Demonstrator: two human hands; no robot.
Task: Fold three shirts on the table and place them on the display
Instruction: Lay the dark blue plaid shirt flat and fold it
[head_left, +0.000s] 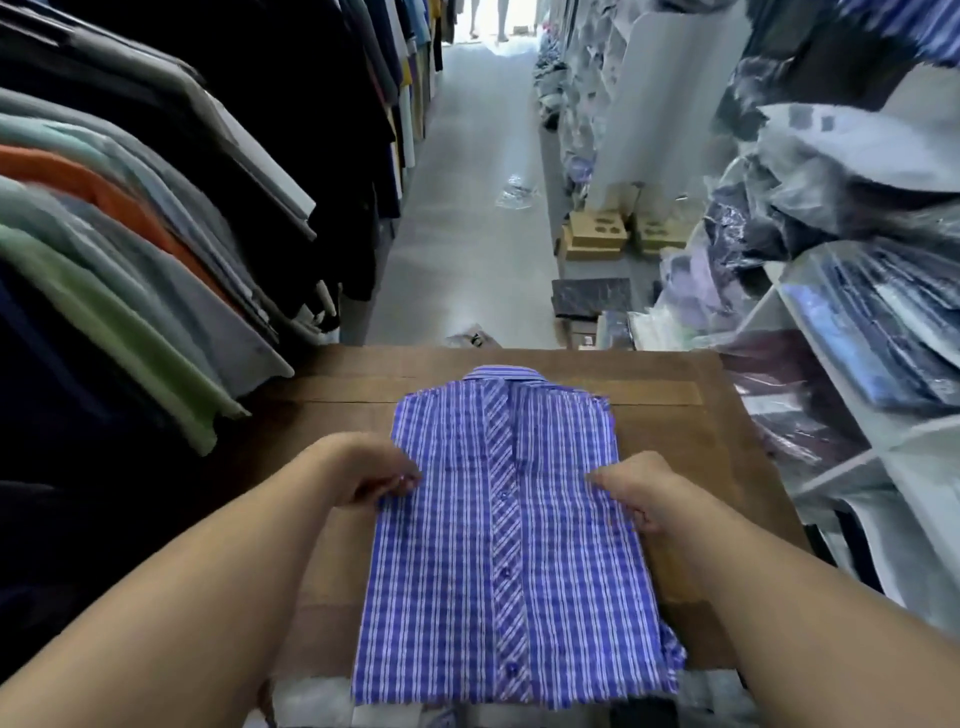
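A blue and white checked shirt (498, 530) lies front up on the brown cardboard table top (691, 431), its sides folded in to a narrow rectangle, collar at the far end and button placket down the middle. My left hand (363, 467) pinches the shirt's left edge about a third of the way down from the collar. My right hand (634, 488) grips the right edge at the same height, fingers curled over the cloth. The shirt's hem reaches the near edge of the table.
A rack of hanging shirts (156, 234) crowds the left side, sleeves close to the table. Shelves with bagged folded shirts (857, 338) line the right. A narrow aisle (467, 208) runs ahead, with cardboard boxes (597, 239) and plastic wrappers on the floor.
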